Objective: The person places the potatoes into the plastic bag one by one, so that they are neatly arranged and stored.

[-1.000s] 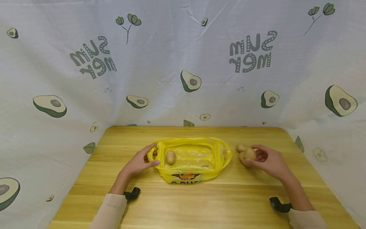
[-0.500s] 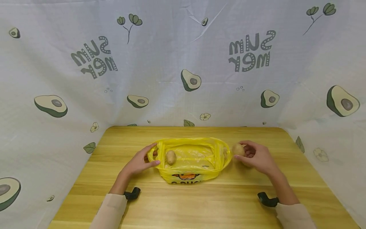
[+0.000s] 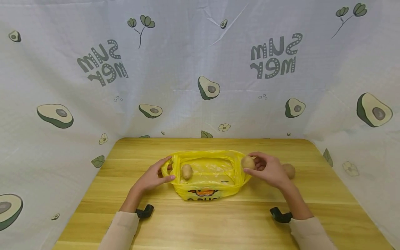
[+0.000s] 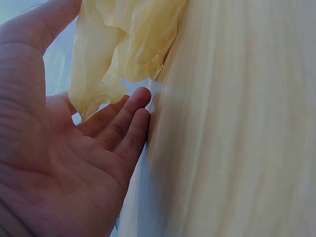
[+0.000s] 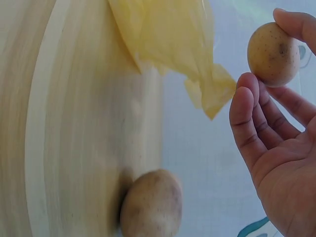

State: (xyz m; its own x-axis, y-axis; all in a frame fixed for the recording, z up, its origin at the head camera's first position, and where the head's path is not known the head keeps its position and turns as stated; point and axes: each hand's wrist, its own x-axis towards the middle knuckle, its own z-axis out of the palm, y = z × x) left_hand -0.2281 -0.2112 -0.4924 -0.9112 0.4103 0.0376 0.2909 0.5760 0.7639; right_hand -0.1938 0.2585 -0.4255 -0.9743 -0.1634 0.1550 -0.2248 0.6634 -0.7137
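A yellow plastic bag point(image 3: 206, 192) stands on the table with its mouth spread upward, and one potato point(image 3: 187, 172) shows inside at its left. My left hand point(image 3: 152, 176) holds the bag's left side by the handle, thumb in front and fingers behind it; part of this grip is hidden in the left wrist view. With thumb and fingertips, my right hand point(image 3: 269, 170) pinches a second potato point(image 5: 273, 54) at the bag's right rim. A third potato point(image 3: 289, 171) lies on the table beyond the right hand, also seen in the right wrist view.
The wooden table point(image 3: 200, 225) carries the bag. A pale curtain point(image 3: 175, 69) printed with avocados surrounds its back and sides. Dark wrist-camera mounts point(image 3: 280, 216) stick out from the wrists.
My right hand has picked up a potato from those at the right and carried it left to the bag's rim. The left hand and the bag have stayed in place.
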